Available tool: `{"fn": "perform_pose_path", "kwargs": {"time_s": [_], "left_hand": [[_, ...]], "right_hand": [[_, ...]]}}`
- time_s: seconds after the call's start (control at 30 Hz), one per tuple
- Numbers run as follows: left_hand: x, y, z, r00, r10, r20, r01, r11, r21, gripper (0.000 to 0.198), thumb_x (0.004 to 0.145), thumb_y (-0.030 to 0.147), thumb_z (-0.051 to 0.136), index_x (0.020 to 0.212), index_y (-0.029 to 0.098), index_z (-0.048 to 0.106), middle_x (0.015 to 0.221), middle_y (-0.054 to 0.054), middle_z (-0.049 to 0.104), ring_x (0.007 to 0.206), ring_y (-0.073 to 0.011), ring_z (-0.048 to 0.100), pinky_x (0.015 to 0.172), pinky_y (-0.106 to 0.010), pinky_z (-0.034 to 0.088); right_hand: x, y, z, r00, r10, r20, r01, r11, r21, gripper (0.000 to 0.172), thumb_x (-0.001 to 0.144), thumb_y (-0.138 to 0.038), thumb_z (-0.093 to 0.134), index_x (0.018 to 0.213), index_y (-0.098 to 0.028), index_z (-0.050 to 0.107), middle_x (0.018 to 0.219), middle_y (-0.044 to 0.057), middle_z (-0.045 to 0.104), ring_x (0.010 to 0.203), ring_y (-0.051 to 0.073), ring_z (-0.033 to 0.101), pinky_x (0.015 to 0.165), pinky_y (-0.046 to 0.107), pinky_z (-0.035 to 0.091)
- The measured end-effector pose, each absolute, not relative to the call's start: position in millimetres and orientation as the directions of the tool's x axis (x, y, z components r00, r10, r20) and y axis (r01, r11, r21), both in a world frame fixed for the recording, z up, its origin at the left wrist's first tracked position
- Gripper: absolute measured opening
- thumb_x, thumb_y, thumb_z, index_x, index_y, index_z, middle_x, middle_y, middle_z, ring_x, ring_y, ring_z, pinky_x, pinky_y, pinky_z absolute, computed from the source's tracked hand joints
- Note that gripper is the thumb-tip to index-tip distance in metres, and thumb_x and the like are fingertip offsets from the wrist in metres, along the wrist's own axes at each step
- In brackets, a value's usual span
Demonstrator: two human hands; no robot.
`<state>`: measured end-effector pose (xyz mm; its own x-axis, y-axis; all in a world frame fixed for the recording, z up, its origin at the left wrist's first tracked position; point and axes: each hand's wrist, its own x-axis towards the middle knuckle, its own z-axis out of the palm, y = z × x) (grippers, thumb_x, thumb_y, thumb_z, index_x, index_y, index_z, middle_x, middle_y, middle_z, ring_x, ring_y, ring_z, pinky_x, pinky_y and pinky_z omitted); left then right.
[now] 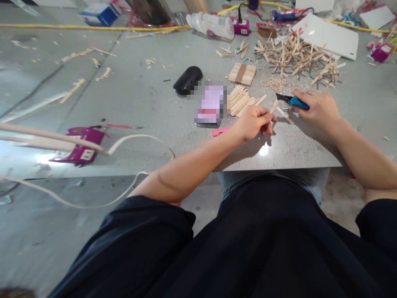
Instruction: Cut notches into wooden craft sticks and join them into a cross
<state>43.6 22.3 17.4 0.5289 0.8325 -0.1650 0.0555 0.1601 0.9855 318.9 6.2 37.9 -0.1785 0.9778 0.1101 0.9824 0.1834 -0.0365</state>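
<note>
My left hand (252,123) is closed in a pinch around a thin wooden craft stick (273,106), held just above the grey board (279,153). My right hand (318,108) grips blue-handled cutters (294,101), whose dark jaws point left toward the stick's tip. A second stick (285,115) lies on the board between the two hands. Loose sticks (242,101) lie fanned out just behind my left hand.
A banded stick bundle (242,73), a pile of glued stick crosses (294,56) and wood shavings (277,84) lie beyond. A phone (211,104), black case (187,80), pink strip (220,131), plastic bottle (212,25), purple glue gun (79,145) with white cable (136,138), white tray (330,35).
</note>
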Motion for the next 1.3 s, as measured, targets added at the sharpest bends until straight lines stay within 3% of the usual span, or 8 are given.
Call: {"fn": "perform_pose_path", "kwargs": {"time_s": [0.13,0.27,0.4,0.53,0.9,1.07,1.3], "left_hand": [[44,22,19,0.534,0.831,-0.154,0.039,0.157,0.987,0.041,0.122,0.005,0.061,0.086,0.013,0.08,0.058,-0.001,0.075,0.047,-0.0065,0.059,0.053,-0.018,0.045],[44,21,23,0.534,0.835,-0.135,0.024,0.145,0.989,0.043,0.122,0.003,0.059,0.084,0.014,0.078,0.057,-0.001,0.074,0.046,-0.0061,0.057,0.053,-0.018,0.046],[44,20,25,0.535,0.836,-0.123,0.007,0.141,0.99,0.044,0.121,0.003,0.059,0.084,0.015,0.077,0.057,0.0,0.074,0.046,-0.006,0.057,0.052,-0.018,0.045],[43,21,22,0.528,0.843,-0.101,-0.006,0.123,0.992,0.041,0.121,0.005,0.061,0.086,0.015,0.078,0.058,-0.001,0.074,0.046,-0.0062,0.057,0.053,-0.018,0.046],[40,23,15,0.427,0.904,0.026,-0.053,-0.003,0.999,0.033,0.122,0.02,0.07,0.091,0.017,0.08,0.06,0.001,0.071,0.05,-0.0077,0.058,0.054,-0.02,0.044],[38,22,17,0.367,0.925,0.093,-0.064,-0.075,0.995,0.033,0.121,0.02,0.066,0.093,0.017,0.083,0.06,0.001,0.07,0.05,-0.0082,0.056,0.054,-0.021,0.043],[41,23,15,0.388,0.918,0.084,-0.045,-0.073,0.996,0.033,0.121,0.018,0.067,0.092,0.017,0.082,0.058,0.002,0.069,0.048,-0.0079,0.055,0.054,-0.022,0.041]], "right_hand": [[319,7,39,-0.089,0.986,0.142,0.992,0.101,-0.074,0.062,0.126,-0.052,0.054,0.181,-0.027,0.066,0.149,0.02,0.087,0.13,0.046,0.08,0.098,0.051,0.056],[319,9,36,-0.035,0.989,0.147,0.993,0.051,-0.109,0.063,0.126,-0.055,0.046,0.172,-0.02,0.071,0.136,0.024,0.088,0.125,0.048,0.081,0.101,0.056,0.058],[317,11,29,-0.024,0.993,0.119,0.994,0.037,-0.106,0.059,0.123,-0.054,0.045,0.158,-0.017,0.075,0.121,0.024,0.088,0.112,0.046,0.082,0.096,0.055,0.06],[312,9,26,-0.075,0.991,0.108,0.99,0.087,-0.109,0.056,0.12,-0.045,0.044,0.161,-0.019,0.072,0.113,0.02,0.089,0.099,0.041,0.081,0.089,0.05,0.06],[297,-6,42,-0.169,0.986,-0.014,0.979,0.166,-0.121,0.059,0.116,-0.036,0.047,0.169,-0.017,0.068,0.139,0.026,0.089,0.11,0.045,0.083,0.089,0.052,0.057],[285,-16,46,-0.256,0.964,-0.072,0.967,0.253,-0.04,0.049,0.119,-0.044,0.049,0.153,-0.023,0.077,0.134,0.019,0.092,0.11,0.043,0.085,0.081,0.048,0.048],[275,-31,39,-0.39,0.916,-0.095,0.918,0.38,-0.112,0.035,0.115,-0.043,0.066,0.138,-0.023,0.082,0.132,0.015,0.092,0.121,0.04,0.083,0.084,0.045,0.046]]}}
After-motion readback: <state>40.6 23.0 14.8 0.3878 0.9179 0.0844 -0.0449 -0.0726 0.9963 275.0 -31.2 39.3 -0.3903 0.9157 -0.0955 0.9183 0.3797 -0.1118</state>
